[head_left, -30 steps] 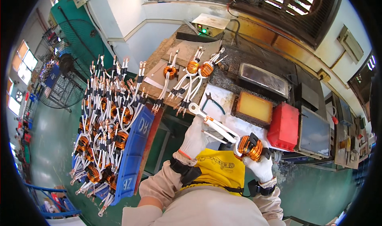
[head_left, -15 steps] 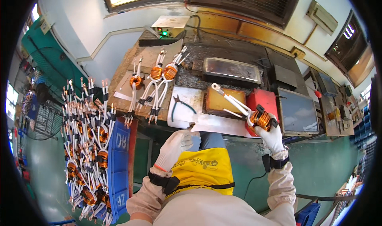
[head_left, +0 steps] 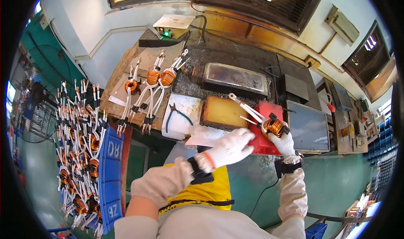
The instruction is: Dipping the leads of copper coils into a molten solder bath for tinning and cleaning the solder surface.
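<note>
My right hand (head_left: pixel 284 144), in a white glove, grips a toroidal coil (head_left: pixel 274 126) wound with copper wire. The coil's white leads (head_left: pixel 251 109) point up and left, one ending in a metal lug. It is held above the red box (head_left: pixel 269 109) at the front of the bench. My left hand (head_left: pixel 232 147), gloved too, is left of the coil with fingers stretched toward it, apart from it and seemingly holding nothing. Nearest to it on the bench are a tray with a yellow block (head_left: pixel 225 111) and teal-handled cutters (head_left: pixel 179 115) on white paper.
Several finished coils (head_left: pixel 153 78) lie at the bench's left. A blue crate (head_left: pixel 112 171) heaped with coils stands left of me. Behind are a rectangular metal-topped bath (head_left: pixel 235 77) and a control box with a green light (head_left: pixel 170 30). A dark flat tray (head_left: pixel 307 125) sits right.
My left hand has moved right and up from in front of my apron toward the coil, its fingers now stretched out. My right hand still holds the coil; the view has shifted slightly.
</note>
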Demonstrator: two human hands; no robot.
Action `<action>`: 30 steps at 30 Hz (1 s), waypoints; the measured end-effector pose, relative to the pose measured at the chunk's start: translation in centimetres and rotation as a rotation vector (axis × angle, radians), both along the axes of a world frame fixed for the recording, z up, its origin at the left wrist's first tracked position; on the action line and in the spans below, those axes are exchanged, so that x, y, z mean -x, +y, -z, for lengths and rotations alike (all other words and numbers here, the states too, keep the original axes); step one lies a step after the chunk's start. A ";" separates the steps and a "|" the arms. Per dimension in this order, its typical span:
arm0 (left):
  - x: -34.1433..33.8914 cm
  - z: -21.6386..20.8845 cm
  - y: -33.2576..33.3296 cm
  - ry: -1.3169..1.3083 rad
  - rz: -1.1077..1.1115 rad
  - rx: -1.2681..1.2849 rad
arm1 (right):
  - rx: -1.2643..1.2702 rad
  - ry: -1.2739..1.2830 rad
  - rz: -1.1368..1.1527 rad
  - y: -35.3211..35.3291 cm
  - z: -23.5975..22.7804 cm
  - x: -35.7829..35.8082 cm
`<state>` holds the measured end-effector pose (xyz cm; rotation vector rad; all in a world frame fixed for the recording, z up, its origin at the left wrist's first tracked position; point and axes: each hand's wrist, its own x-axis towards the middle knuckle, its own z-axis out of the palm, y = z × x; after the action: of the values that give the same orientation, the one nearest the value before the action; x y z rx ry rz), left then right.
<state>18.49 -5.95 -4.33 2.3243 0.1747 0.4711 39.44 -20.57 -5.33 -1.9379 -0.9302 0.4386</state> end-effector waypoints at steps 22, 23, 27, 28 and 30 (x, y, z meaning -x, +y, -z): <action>-11.7 6.9 -1.8 0.148 -0.432 -0.809 | 0.032 -0.376 0.141 1.2 1.9 -0.9; -11.7 6.7 -1.8 0.155 -0.428 -0.824 | 0.027 -0.386 0.148 1.2 1.9 -0.9; -11.7 7.0 -1.6 0.124 -0.444 -0.810 | 0.069 -0.421 0.142 1.5 1.2 -0.7; -11.7 7.0 -1.5 0.138 -0.445 -0.802 | 0.076 -0.438 0.138 1.8 0.9 -0.6; -11.7 6.8 -1.3 0.153 -0.447 -0.793 | 0.084 -0.455 0.133 1.9 0.7 -0.5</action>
<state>30.21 -7.22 -11.15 3.1119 0.6975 0.6668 39.91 -18.62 -6.00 -2.2086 -1.0688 -0.0488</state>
